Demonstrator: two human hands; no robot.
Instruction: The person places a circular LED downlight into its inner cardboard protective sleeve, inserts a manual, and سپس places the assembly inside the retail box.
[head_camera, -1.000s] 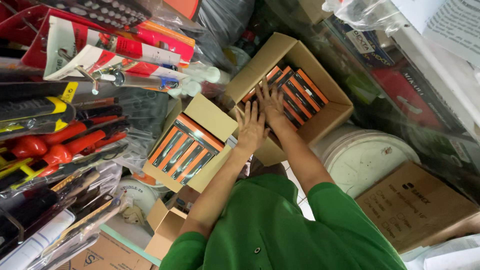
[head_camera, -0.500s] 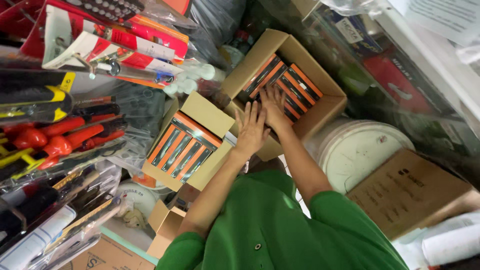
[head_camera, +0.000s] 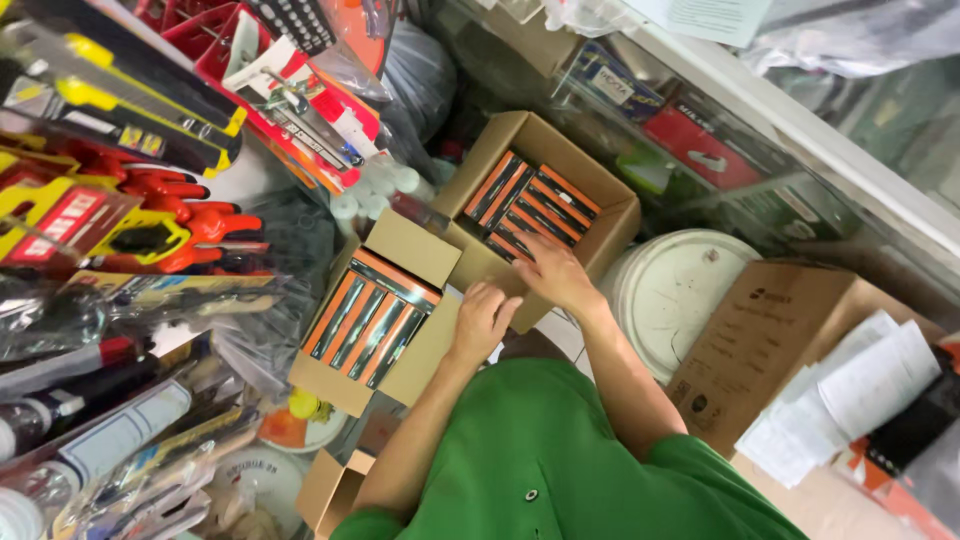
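Note:
Two open cardboard boxes hold flat orange-and-black packs. The farther box (head_camera: 610, 205) has packs (head_camera: 530, 205) stacked on edge. My right hand (head_camera: 553, 272) lies on the packs at that box's near wall, and I cannot tell whether it grips one. The nearer box (head_camera: 425, 245) holds a row of the same packs (head_camera: 365, 320). My left hand (head_camera: 482, 318) sits between the two boxes, fingers curled over the farther box's near edge beside the nearer box's flap. My green shirt (head_camera: 560, 470) fills the bottom of the view.
Hanging tools in red and yellow packaging (head_camera: 120, 190) crowd the left side. A white bucket lid (head_camera: 685, 290) and a closed brown carton (head_camera: 765, 335) stand to the right, with folded papers (head_camera: 860, 395) beyond. A glass counter (head_camera: 760, 150) runs along the top right. A small open box (head_camera: 325, 490) sits low.
Both hands have drawn back from deep inside the farther box to its near edge. Their fingers, spread flat before, are now pulled together. The view has shifted slightly.

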